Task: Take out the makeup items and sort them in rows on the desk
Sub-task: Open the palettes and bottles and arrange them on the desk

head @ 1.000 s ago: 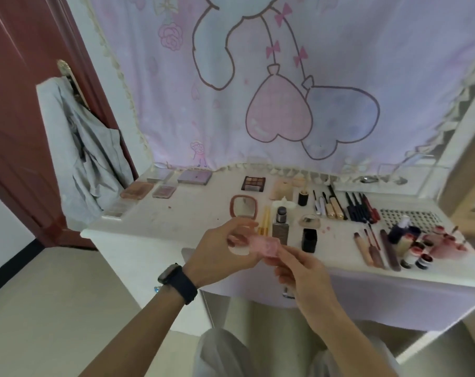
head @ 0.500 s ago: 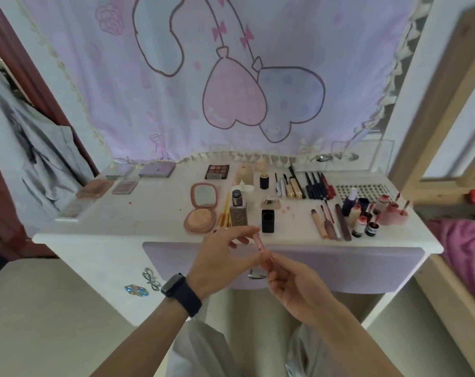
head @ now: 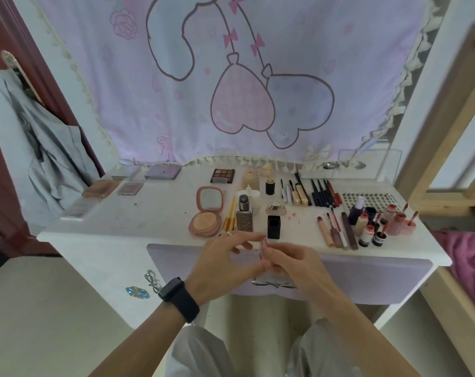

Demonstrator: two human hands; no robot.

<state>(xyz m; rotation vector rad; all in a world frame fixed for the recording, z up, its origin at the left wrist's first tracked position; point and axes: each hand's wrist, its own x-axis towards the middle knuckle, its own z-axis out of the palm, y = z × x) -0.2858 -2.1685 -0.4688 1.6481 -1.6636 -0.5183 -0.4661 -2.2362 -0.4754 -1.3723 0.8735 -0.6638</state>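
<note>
A small pink tube [head: 264, 245] stands nearly upright in front of the near edge of the desk [head: 138, 213], its long axis vertical and its top end tipped slightly toward the far side. It looks smooth and slim, with much of its lower part hidden by fingers. The right hand [head: 296, 268] has its fingers curled round the tube's lower half. The left hand [head: 222, 261], with a black watch [head: 179, 299] on its wrist, has its fingers loosely spread; its thumb tip meets the tube's base, but I cannot tell whether it grips. Just beyond the 2 hands on the white desk stand a square black cap [head: 273, 227], a glass bottle [head: 244, 216] and an open round pink compact [head: 207, 213] with a mirror.
</note>
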